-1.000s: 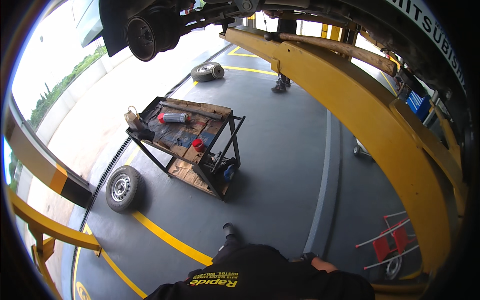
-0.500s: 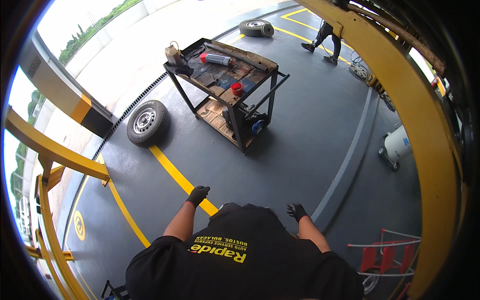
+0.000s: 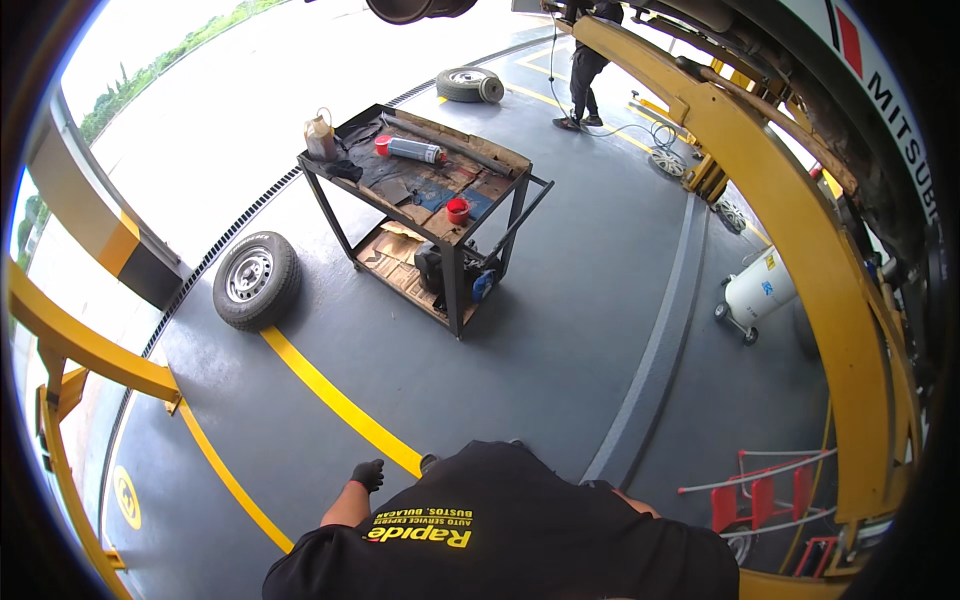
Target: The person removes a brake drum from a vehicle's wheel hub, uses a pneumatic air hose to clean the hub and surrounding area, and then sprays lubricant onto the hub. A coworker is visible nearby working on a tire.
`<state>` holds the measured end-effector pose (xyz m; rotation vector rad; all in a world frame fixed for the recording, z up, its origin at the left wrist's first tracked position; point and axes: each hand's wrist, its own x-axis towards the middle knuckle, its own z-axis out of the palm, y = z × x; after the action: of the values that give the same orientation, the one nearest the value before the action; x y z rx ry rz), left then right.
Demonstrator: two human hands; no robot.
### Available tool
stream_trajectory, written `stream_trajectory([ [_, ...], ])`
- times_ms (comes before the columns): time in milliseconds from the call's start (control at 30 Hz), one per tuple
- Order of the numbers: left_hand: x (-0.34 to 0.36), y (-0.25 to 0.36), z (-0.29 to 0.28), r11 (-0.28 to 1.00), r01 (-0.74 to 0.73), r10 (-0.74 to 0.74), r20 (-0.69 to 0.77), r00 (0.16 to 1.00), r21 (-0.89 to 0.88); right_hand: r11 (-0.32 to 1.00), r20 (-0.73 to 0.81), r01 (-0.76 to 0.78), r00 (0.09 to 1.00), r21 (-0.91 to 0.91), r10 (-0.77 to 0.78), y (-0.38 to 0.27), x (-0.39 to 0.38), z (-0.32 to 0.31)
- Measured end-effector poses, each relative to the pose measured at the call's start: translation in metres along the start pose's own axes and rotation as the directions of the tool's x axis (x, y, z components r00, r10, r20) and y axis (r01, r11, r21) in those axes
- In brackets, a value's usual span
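My left hand (image 3: 366, 475), in a dark glove, hangs beside my black shirt with its fingers curled; what it holds, if anything, is too small to make out. My right hand is mostly hidden by my body, with part of the forearm (image 3: 637, 503) showing. Ahead stands a black metal cart (image 3: 452, 290) with cardboard-lined shelves. On top lie a red-capped cylinder (image 3: 410, 150), a red tub (image 3: 458, 210), a cloudy jug (image 3: 321, 140) and a long bar (image 3: 450, 143). A wheel (image 3: 255, 280) rests on the floor left of the cart.
A raised vehicle (image 3: 893, 120) hangs over yellow lift arms (image 3: 830, 330), with another lift arm (image 3: 110, 355) at left. A second wheel (image 3: 465, 85) lies farther back near a person in dark trousers (image 3: 585, 75). At right are a white tank (image 3: 755, 295) and a red rack (image 3: 760, 495).
Both my forearms showed half a second ago; now the right is mostly hidden behind my body. The other person has shifted, and my view has swung over the last second.
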<state>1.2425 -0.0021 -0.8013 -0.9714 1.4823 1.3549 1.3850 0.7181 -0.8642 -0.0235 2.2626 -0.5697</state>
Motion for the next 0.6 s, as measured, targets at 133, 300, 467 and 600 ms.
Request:
stream_trajectory([
  [133,0.01,-0.022,-0.028,-0.211,-0.58,0.573,0.58,0.579,0.787,0.42,0.267,-0.502,0.823,0.756,0.502,-0.088,0.049,-0.06],
  [300,0.016,-0.043,-0.061,-0.353,-0.385,0.615,0.521,0.591,0.853,0.483,-0.021,-0.133,0.953,0.866,0.301,-0.237,0.134,-0.167],
  [467,0.013,-0.052,-0.118,0.722,-0.36,0.286,0.22,0.933,0.591,0.508,-0.513,0.429,0.858,0.747,0.032,-0.37,0.2,-0.297],
  [600,0.02,-0.043,-0.171,0.812,-0.286,0.172,0.259,0.95,0.509,0.486,-0.609,0.556,0.791,0.675,-0.06,-0.443,0.209,-0.376],
])
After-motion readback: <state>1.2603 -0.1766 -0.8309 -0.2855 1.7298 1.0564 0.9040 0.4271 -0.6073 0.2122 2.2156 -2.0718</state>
